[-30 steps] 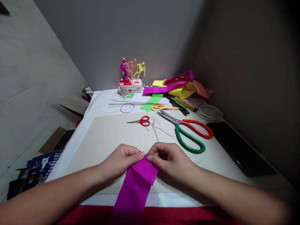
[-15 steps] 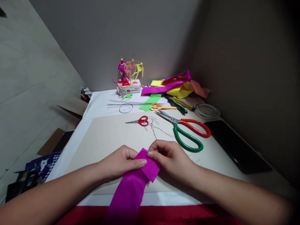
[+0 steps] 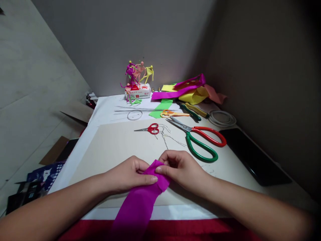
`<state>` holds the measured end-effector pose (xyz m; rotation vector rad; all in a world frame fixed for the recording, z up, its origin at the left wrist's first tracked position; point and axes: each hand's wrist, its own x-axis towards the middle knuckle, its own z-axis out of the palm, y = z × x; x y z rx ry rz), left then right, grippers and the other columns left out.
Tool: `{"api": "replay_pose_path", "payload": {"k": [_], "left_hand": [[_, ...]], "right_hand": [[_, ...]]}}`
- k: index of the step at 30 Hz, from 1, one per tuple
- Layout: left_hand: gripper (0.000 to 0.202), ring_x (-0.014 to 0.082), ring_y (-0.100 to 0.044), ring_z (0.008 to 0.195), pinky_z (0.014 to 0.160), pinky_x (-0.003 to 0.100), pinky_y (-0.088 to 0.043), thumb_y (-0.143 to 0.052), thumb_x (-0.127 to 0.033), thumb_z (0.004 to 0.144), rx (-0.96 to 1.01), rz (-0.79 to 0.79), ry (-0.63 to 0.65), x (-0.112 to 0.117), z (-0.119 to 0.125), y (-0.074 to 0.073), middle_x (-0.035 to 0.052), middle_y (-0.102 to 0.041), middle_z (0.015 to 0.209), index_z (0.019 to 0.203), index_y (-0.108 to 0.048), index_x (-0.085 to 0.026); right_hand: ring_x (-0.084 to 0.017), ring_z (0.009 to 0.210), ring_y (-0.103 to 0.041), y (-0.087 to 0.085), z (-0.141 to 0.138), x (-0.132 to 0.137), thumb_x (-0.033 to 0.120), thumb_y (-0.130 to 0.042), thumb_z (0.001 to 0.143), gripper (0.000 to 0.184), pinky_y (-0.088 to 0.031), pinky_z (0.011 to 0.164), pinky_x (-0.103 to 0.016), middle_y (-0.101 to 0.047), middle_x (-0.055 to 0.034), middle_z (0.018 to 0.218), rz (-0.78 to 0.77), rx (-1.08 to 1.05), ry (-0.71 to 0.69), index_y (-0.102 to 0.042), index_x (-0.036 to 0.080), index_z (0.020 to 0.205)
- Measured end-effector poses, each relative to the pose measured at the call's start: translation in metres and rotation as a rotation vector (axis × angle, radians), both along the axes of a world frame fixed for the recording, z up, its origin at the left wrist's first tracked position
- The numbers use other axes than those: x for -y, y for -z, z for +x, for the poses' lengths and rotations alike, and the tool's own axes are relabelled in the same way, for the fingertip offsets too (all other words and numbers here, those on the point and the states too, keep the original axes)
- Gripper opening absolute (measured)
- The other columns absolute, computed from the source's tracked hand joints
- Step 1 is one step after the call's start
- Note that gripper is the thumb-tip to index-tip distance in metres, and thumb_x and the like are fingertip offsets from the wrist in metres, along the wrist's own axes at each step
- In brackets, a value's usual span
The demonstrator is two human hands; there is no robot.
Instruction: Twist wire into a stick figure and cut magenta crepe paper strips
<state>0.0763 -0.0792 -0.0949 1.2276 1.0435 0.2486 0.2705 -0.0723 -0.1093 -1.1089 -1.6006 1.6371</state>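
Both hands pinch the upper end of a magenta crepe paper strip (image 3: 136, 206), whose tail hangs down over the near table edge. My left hand (image 3: 130, 174) presses its thumb on the folded part. Close beside it, my right hand (image 3: 182, 169) grips the top corner between thumb and fingers. Beyond the hands lie small red-handled scissors (image 3: 152, 128) and a twisted wire figure (image 3: 165, 134) partly under them. Large scissors (image 3: 200, 137) with one red and one green handle rest right of these, blades partly apart.
Small paper-wrapped wire figures (image 3: 139, 72) stand on a white packet (image 3: 140, 91) at the back. Coloured paper strips (image 3: 190, 92), pliers (image 3: 192, 112), orange scissors (image 3: 173, 113), a wire coil (image 3: 134, 114) and a white cable (image 3: 222, 118) lie behind. A black phone (image 3: 253, 157) is at right.
The flap at the strip's upper end has been folded over further and looks more creased. Both thumbs have shifted slightly on the paper; the grip is kept.
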Motion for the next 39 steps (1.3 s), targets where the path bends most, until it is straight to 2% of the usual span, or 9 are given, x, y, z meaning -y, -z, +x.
{"api": "replay_pose_path", "payload": {"k": [7, 11, 16, 19, 21, 25, 27, 33, 39], "left_hand": [[0.041, 0.0057, -0.028, 0.049, 0.046, 0.021, -0.019, -0.057, -0.048, 0.080, 0.032, -0.023, -0.012, 0.0005, 0.0008, 0.0015, -0.0040, -0.041, 0.052, 0.063, -0.061, -0.011], [0.044, 0.0062, -0.029, 0.048, 0.045, 0.021, -0.020, -0.054, -0.051, 0.080, 0.061, -0.050, -0.038, 0.0004, -0.0001, 0.0019, -0.0031, -0.042, 0.053, 0.060, -0.058, -0.012], [0.037, 0.0076, -0.040, 0.052, 0.050, 0.020, -0.030, -0.057, -0.046, 0.081, 0.113, -0.035, -0.040, 0.0016, 0.0000, 0.0009, -0.0006, -0.054, 0.060, 0.072, -0.066, -0.012], [0.028, 0.0115, -0.053, 0.068, 0.064, 0.023, -0.039, -0.061, -0.039, 0.080, 0.185, -0.039, -0.084, 0.0025, 0.0031, 0.0018, 0.0028, -0.065, 0.079, 0.094, -0.068, -0.016], [0.028, 0.0131, -0.055, 0.074, 0.070, 0.024, -0.040, -0.061, -0.037, 0.080, 0.212, -0.051, -0.117, 0.0034, 0.0050, 0.0033, 0.0036, -0.066, 0.085, 0.100, -0.067, -0.017], [0.034, 0.0081, -0.041, 0.053, 0.053, 0.022, -0.030, -0.059, -0.043, 0.080, 0.156, -0.012, -0.145, 0.0062, 0.0050, 0.0062, -0.0007, -0.055, 0.057, 0.068, -0.067, -0.012], [0.036, 0.0070, -0.034, 0.050, 0.050, 0.022, -0.025, -0.060, -0.042, 0.079, 0.159, -0.002, -0.175, 0.0074, 0.0040, 0.0064, -0.0027, -0.048, 0.051, 0.060, -0.064, -0.011], [0.030, 0.0074, -0.035, 0.052, 0.052, 0.023, -0.024, -0.063, -0.036, 0.078, 0.195, -0.034, -0.222, 0.0063, 0.0027, 0.0041, -0.0015, -0.050, 0.054, 0.063, -0.065, -0.010], [0.029, 0.0069, -0.041, 0.051, 0.053, 0.022, -0.028, -0.062, -0.034, 0.080, 0.270, -0.060, -0.314, 0.0083, 0.0019, 0.0059, 0.0007, -0.057, 0.056, 0.066, -0.068, -0.010]], "right_hand": [[-0.010, 0.059, -0.047, 0.0015, 0.0010, -0.0020, 0.023, -0.066, 0.073, 0.012, -0.037, 0.054, -0.022, -0.056, 0.0010, 0.064, 0.003, -0.011, 0.002, -0.060, 0.013, 0.071], [-0.010, 0.061, -0.048, -0.0009, 0.0029, -0.0019, 0.027, -0.063, 0.076, 0.014, -0.039, 0.057, -0.022, -0.057, 0.0005, 0.065, 0.004, -0.031, 0.003, -0.061, 0.013, 0.072], [-0.010, 0.060, -0.049, -0.0019, 0.0038, -0.0029, 0.029, -0.061, 0.078, 0.016, -0.039, 0.057, -0.022, -0.058, 0.0006, 0.064, 0.010, -0.020, 0.003, -0.062, 0.014, 0.072], [-0.011, 0.062, -0.050, -0.0006, 0.0035, -0.0008, 0.027, -0.061, 0.078, 0.014, -0.040, 0.059, -0.022, -0.060, -0.0001, 0.066, 0.082, 0.044, -0.010, -0.063, 0.014, 0.072], [-0.011, 0.062, -0.051, 0.0006, 0.0032, 0.0021, 0.025, -0.061, 0.079, 0.011, -0.040, 0.059, -0.023, -0.061, 0.0001, 0.066, 0.146, 0.077, -0.039, -0.063, 0.015, 0.076], [-0.009, 0.056, -0.049, 0.0022, 0.0025, 0.0066, 0.028, -0.066, 0.076, 0.014, -0.039, 0.055, -0.021, -0.057, 0.0035, 0.061, 0.180, 0.075, -0.074, -0.058, 0.018, 0.084], [-0.009, 0.055, -0.048, 0.0022, 0.0025, 0.0064, 0.032, -0.068, 0.074, 0.021, -0.039, 0.054, -0.021, -0.056, 0.0042, 0.061, 0.147, 0.055, -0.076, -0.056, 0.019, 0.086], [-0.009, 0.059, -0.049, -0.0006, 0.0038, 0.0029, 0.032, -0.066, 0.077, 0.017, -0.039, 0.056, -0.022, -0.057, 0.0017, 0.063, 0.124, 0.054, -0.063, -0.059, 0.016, 0.075], [-0.010, 0.061, -0.049, -0.0015, 0.0033, 0.0026, 0.032, -0.071, 0.072, 0.021, -0.040, 0.057, -0.022, -0.056, 0.0017, 0.066, 0.079, 0.009, -0.051, -0.060, 0.015, 0.080]]}}
